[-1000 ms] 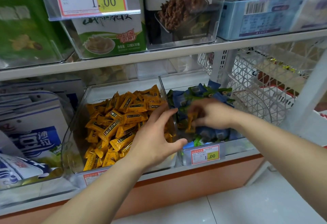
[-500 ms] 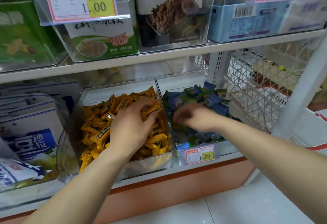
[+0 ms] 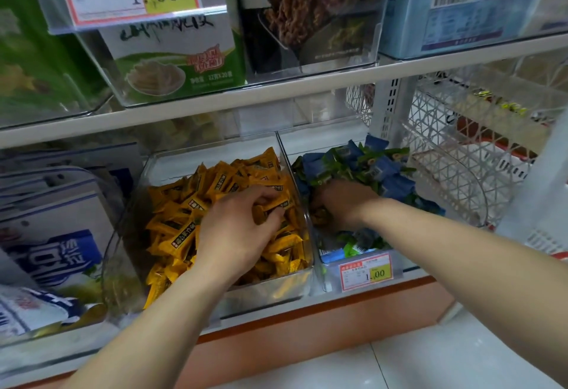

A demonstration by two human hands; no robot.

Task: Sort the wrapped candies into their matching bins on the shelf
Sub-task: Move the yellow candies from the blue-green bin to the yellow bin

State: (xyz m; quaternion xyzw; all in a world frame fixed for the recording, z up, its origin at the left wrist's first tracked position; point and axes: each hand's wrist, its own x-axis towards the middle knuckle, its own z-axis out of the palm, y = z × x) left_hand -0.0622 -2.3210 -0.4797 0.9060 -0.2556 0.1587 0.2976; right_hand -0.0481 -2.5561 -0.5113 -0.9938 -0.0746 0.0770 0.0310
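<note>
A clear bin (image 3: 270, 291) on the lower shelf holds a heap of yellow wrapped candies (image 3: 181, 235). My left hand (image 3: 239, 231) lies palm down on that heap, with the fingers curled around a yellow candy (image 3: 272, 207) near the bin's right wall. The neighbouring clear bin (image 3: 327, 279) is full of blue and green wrapped candies (image 3: 372, 167). My right hand (image 3: 345, 204) is pushed into its left side, knuckles up. Its fingertips are buried among the wrappers, so I cannot see what they hold.
A price tag (image 3: 365, 271) sits on the right bin's front. Blue-and-white packets (image 3: 55, 253) fill the bin to the left. Boxed snacks (image 3: 181, 56) stand on the upper shelf (image 3: 307, 87). A white wire basket (image 3: 455, 155) hangs to the right. White floor tiles (image 3: 399, 358) lie below.
My left hand moved from above the divider down into the yellow candies and its fingers curled shut. My right hand sank deeper into the blue and green bin. The camera moved closer.
</note>
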